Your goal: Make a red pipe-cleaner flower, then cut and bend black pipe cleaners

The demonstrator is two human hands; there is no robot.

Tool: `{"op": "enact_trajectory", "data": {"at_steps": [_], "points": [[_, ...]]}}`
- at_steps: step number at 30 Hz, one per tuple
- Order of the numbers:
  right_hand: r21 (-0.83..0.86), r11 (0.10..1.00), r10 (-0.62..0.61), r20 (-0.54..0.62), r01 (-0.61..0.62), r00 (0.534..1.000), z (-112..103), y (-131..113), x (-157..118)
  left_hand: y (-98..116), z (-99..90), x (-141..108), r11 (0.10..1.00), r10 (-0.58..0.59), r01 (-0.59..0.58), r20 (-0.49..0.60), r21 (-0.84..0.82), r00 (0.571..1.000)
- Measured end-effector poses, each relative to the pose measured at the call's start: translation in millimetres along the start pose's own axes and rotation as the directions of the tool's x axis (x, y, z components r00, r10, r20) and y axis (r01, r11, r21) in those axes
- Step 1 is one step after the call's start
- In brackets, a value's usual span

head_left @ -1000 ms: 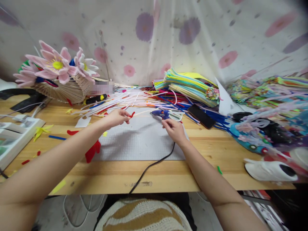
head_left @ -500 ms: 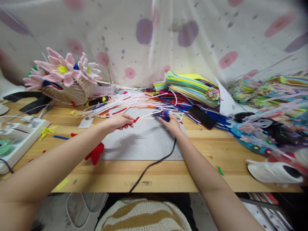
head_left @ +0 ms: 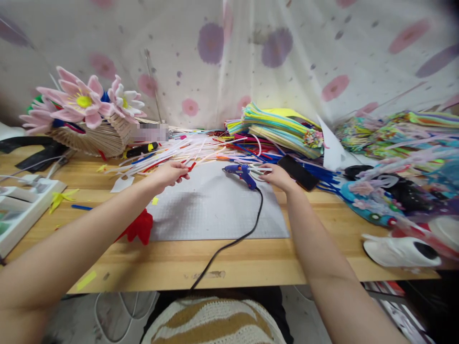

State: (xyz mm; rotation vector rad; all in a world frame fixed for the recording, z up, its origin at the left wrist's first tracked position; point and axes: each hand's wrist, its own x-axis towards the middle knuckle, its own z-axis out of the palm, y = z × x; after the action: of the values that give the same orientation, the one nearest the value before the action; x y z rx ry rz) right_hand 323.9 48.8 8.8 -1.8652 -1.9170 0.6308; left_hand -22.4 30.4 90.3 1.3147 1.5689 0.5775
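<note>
My left hand is closed on a red fuzzy pipe cleaner piece, whose short end sticks out past the fingertips. Cream-coloured strips lie just beyond it; whether they join it I cannot tell. A blue hot glue gun lies on the grey cutting mat, nozzle to the left. Just right of it, my right hand has its fingers together at some pale, thin pieces by the gun's rear. What it grips there is unclear. A red fuzzy shape rests by the mat's left edge, partly behind my left forearm.
Pink fuzzy flowers stand at the back left, beside a yellow-black tool. Bundled pipe cleaners and a dark phone lie at right. A white power strip sits left; the black cord crosses the front edge.
My right hand has let go of the glue gun, which now lies on the mat, and moved right to the pale pieces behind it. My left hand still holds the red piece.
</note>
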Motion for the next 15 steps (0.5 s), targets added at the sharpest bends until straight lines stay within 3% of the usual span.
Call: {"op": "enact_trajectory", "data": {"at_steps": [2, 5, 9, 15], "points": [[-0.217, 0.975, 0.034, -0.112, -0.058, 0.993, 0.2, -0.7, 6.2, 1.1, 1.4, -0.9, 1.000, -0.002, 0.002, 0.009, -0.018, 1.000], [-0.427, 0.904, -0.019, -0.068, -0.012, 0.997, 9.8, -4.1, 13.6, 2.1, 3.3, -1.1, 1.000, -0.019, 0.020, 0.007, -0.021, 1.000], [-0.509, 0.861, -0.035, -0.014, 0.023, 0.999, 14.6, -6.9, 18.1, -0.1, 2.9, 1.6, 1.000, -0.016, 0.016, 0.013, -0.010, 1.000], [-0.567, 0.823, 0.063, 0.037, -0.031, 0.997, -5.8, -9.8, 10.0, -3.4, 1.7, 5.8, 1.000, -0.004, 0.004, 0.025, 0.003, 1.000]]}}
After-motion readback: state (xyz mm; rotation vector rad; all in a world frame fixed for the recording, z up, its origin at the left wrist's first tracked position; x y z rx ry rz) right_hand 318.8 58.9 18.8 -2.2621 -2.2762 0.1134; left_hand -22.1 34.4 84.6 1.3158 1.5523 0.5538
